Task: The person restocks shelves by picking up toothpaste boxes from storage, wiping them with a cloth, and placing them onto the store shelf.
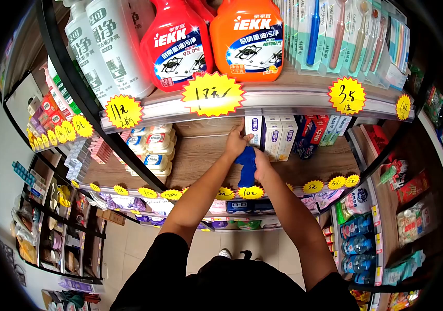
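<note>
The right hand (265,168) is closed on a blue cloth (247,168), which hangs down in front of the middle shelf (195,155), over the shelf's front edge. The left hand (238,142) is at the top of this cloth, with fingers bent beside the first white box (254,129); I cannot tell if it grips the box or the cloth. On the right of this box stand two more white boxes (280,137), then red and dark blue boxes (312,135). Well apart to the left are stacked tubs (159,150). Above, the upper shelf (294,96) carries a red bottle (176,49) and an orange bottle (249,46).
</note>
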The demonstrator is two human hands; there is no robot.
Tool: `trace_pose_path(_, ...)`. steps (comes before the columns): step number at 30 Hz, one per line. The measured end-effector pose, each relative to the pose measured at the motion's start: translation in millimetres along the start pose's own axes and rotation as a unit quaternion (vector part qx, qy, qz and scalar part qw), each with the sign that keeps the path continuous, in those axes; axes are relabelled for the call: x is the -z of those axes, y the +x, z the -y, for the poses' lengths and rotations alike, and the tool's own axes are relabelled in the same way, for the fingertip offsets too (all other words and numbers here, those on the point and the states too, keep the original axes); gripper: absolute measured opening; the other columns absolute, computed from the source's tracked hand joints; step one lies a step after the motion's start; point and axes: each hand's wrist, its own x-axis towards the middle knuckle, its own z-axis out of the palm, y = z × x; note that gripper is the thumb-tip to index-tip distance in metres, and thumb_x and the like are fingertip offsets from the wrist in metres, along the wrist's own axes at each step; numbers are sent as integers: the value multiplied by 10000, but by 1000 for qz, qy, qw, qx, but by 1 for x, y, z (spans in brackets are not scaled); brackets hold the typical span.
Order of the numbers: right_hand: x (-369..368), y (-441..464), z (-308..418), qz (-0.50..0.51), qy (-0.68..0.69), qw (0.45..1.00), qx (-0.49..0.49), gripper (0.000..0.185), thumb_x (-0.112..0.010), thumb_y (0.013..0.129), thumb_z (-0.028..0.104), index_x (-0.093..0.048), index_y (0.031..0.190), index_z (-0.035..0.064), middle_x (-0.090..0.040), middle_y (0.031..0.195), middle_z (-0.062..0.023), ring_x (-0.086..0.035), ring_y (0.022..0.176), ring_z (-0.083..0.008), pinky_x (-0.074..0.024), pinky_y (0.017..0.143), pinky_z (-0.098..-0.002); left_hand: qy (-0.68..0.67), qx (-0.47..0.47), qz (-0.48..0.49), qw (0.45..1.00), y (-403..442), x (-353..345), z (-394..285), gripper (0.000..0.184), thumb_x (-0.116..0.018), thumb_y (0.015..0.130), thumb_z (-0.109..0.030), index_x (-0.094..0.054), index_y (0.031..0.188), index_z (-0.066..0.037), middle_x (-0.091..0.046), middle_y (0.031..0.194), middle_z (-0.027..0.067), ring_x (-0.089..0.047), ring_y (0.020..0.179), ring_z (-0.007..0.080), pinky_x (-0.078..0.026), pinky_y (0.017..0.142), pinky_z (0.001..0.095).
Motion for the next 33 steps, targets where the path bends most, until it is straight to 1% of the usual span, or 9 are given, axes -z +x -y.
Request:
trace_pose_path(14,7,2,-5,0,2,1000,8,223,-574,989,294,-695,1007,107,-713,912,-63,-687,801,-208,-572,740,-366,-14,23,12,1000,-8,5,-15,890,-809,834,-139,-306,1551,22,-577,1332,242,-600,1194,296,-471,1036,368)
trace_pose_path(18,3,-13,0,12,-27,1000,4,218,-575,986,290,-693,1025,111,-714,910,-53,-686,768,-200,-574,726,-367,-37,0,-35,999,-12,1,-13,854,-831,822,-169,-378,1522,20,-601,1262,241,-617,1124,297,-500,958,365)
trace_pose_path(20,-6,-37,4,17,-41,999,-3,216,-571,987,287,-692,1028,113,-715,913,-51,-686,760,-196,-574,713,-366,-99,89,-55,990,-24,11,-41,782,-760,911,-227,-354,1532,20,-566,1363,200,-595,1185,248,-488,1008,351)
trace_pose_path(23,-31,-94,12,72,20,997,-3,202,-574,989,288,-692,972,125,-717,887,-29,-692,808,-171,-569,728,-327,-186,147,-30,971,-59,43,-80,629,-684,979,-269,-436,1483,13,-578,1356,160,-593,1178,222,-499,989,356)
trace_pose_path(25,-42,-135,16,76,-2,997,15,217,-532,1003,280,-691,1016,132,-720,916,-49,-679,745,-187,-559,637,-344,-178,116,-15,977,-96,61,-86,515,-635,1012,-271,-499,1434,-8,-592,1336,126,-587,1178,196,-483,1008,348)
trace_pose_path(27,-35,-147,0,119,1,993,2,239,-528,1010,305,-681,1054,126,-717,930,-43,-675,761,-181,-561,643,-343,-276,214,-21,937,-150,77,-143,512,-695,975,-284,-557,1390,-18,-632,1262,131,-575,1164,188,-456,1007,303)
trace_pose_path(30,-41,-185,-32,22,-40,999,-1,294,-498,1035,343,-667,1067,105,-673,983,-43,-661,871,-160,-563,737,-355,-149,128,-21,980,-220,74,-148,581,-731,948,-289,-515,1416,-20,-623,1265,121,-576,1175,171,-480,987,305)
trace_pose_path(31,-35,-186,-47,47,-97,994,25,328,-509,1042,371,-646,1124,85,-687,1040,-64,-676,924,-182,-576,785,-371,-117,126,-11,985,-239,75,-154,608,-746,937,-287,-499,1425,-21,-620,1268,120,-590,1155,165,-495,970,305)
trace_pose_path(33,-31,-198,-77,46,-97,994,-14,315,-510,1041,362,-633,1143,91,-676,1061,-58,-664,946,-169,-571,797,-358,-196,229,-53,952,-272,75,-150,567,-765,923,-259,-529,1380,-20,-647,1193,103,-645,993,143,-538,837,270)
